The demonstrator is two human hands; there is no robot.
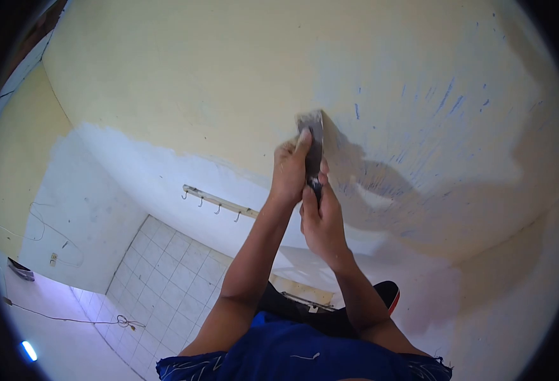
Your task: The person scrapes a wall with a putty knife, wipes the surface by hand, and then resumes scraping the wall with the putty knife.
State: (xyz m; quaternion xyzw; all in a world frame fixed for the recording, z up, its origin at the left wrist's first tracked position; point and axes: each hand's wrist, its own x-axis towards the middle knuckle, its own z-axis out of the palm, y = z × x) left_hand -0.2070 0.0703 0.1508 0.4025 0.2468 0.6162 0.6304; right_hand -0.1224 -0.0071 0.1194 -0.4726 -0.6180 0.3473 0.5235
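Note:
A scraper (pixel 315 152) with a wide, dull metal blade is raised against the wall (pixel 229 89), its worn, pale-smeared edge at the top. My right hand (pixel 324 222) is closed around its dark handle. Higher up, my left hand (pixel 289 168) grips the blade, the thumb pressed flat along its face. The wall is cream-yellow around the blade and whitish lower down. To the right of the scraper, blue streaks (pixel 446 95) mark a pale patch, and the shadow of my hands falls there.
A wooden rail with several metal hooks (pixel 219 202) is fixed to the wall at left of my arms. White floor tiles (pixel 171 267) lie below. A cable (pixel 127 322), a wall socket (pixel 53 259) and a bright lamp (pixel 29 350) show at far left.

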